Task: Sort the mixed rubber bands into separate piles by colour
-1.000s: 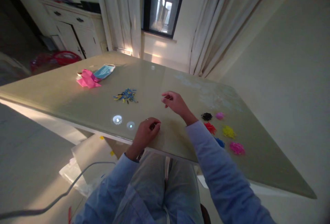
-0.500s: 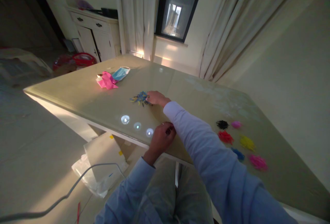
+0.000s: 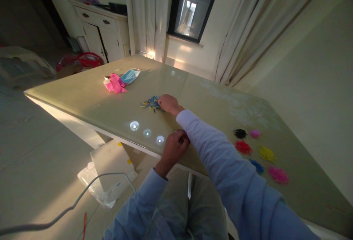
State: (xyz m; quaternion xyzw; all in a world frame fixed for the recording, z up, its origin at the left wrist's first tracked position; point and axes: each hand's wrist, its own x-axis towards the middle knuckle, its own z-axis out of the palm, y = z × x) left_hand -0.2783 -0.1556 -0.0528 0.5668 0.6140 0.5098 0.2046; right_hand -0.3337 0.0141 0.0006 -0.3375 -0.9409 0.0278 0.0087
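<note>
A mixed pile of small blue, yellow and black bands [image 3: 151, 102], which look like rubber bands, lies on the table. My right hand [image 3: 168, 103] reaches to the pile's right edge, fingers curled down and together. Its fingertips are hidden, so what they pinch does not show. Close to the table's front edge, my left hand [image 3: 175, 146] is curled closed beneath my right forearm. Something dark shows inside its curl, too unclear to name. To the right lie sorted piles: black [image 3: 239, 133], red [image 3: 243, 147], yellow [image 3: 267, 154], blue [image 3: 256, 166], pink [image 3: 255, 133] and magenta [image 3: 278, 175].
The glossy table [image 3: 82, 103] has its front edge before my lap. A crumpled pink paper [image 3: 116, 83] and a blue face mask [image 3: 130, 76] lie at the far left. A grey cable [image 3: 79, 200] runs below the table, beside a board [image 3: 111, 164] and a plastic bag [image 3: 106, 197].
My right hand has shifted very slightly at the edge of the mixed pile. My left hand keeps its curled pose. The whole view has tilted a little.
</note>
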